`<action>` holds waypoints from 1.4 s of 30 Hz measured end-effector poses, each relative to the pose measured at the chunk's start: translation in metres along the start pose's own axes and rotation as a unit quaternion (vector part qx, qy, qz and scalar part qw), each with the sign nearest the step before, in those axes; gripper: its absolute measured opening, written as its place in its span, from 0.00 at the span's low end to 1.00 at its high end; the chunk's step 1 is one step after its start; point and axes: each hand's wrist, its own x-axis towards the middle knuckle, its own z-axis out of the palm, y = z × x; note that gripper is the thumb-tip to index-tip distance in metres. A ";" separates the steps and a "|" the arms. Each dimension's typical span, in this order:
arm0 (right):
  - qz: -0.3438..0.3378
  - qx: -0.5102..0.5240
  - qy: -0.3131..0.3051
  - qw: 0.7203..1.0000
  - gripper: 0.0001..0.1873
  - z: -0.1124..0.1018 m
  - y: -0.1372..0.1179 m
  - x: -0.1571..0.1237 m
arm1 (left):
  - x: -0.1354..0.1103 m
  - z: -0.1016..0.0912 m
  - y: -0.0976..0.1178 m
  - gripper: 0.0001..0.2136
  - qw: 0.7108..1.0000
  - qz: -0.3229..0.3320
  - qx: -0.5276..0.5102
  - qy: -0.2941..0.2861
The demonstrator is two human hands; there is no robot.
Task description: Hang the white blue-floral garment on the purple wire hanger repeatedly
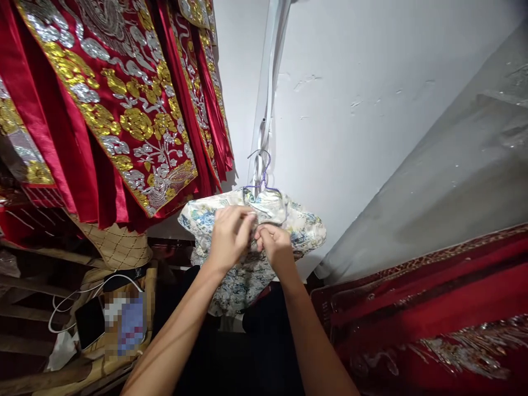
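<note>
A pale floral blouse (307,225) with blue and green print hangs in front of me on a thin purple wire hanger (264,175). Both of my hands are at the front of its neckline, close together. My left hand (231,234) has thumb and fingers pinched near the collar edge. Just to its right, my right hand (273,242) is closed with thumb against fingers on the blouse front. What lies between the fingertips, perhaps cloth or a fastening, is too small to make out. The hanger's hook meets a white strap (268,93) running up the wall.
Red satin panels with gold and silver embroidery (136,124) hang at upper left. Below them a bamboo chair (150,297) bears a phone (89,323) and a white cable (61,330). Plastic sheeting (433,181) slants along the right, above red fabric (396,308).
</note>
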 end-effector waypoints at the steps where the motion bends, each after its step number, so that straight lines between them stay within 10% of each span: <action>1: 0.001 -0.010 -0.002 1.000 0.14 -0.001 0.007 -0.001 | 0.003 -0.005 -0.004 0.05 0.999 -0.014 -0.006 0.044; 5: 0.015 -0.056 -0.028 0.998 0.16 -0.005 0.033 -0.017 | 0.015 -0.040 -0.053 0.04 0.948 -0.153 -0.158 0.229; 8: 0.054 -0.036 -0.076 0.995 0.16 -0.002 0.043 -0.035 | 0.006 -0.062 -0.107 0.05 0.771 -0.373 -0.391 0.337; 10: 0.053 -0.011 -0.112 0.992 0.16 0.006 0.047 -0.046 | -0.015 -0.064 -0.133 0.10 0.717 -0.448 -0.422 0.326; 19: 0.124 0.095 -0.085 0.984 0.15 -0.003 0.079 -0.089 | -0.151 -0.005 -0.132 0.05 0.651 -0.547 -0.447 0.278; 29: 0.231 -0.101 -0.280 0.926 0.14 -0.046 0.114 -0.103 | -0.114 0.004 -0.035 0.11 0.741 -0.418 -0.524 0.034; 36: 0.105 0.050 0.011 0.993 0.12 -0.019 0.095 -0.100 | -0.109 0.010 0.014 0.09 0.816 -0.320 -0.425 -0.226; 42: 0.080 0.333 0.037 0.939 0.15 -0.009 0.067 -0.082 | -0.087 -0.006 0.032 0.08 0.902 -0.229 -0.304 -0.205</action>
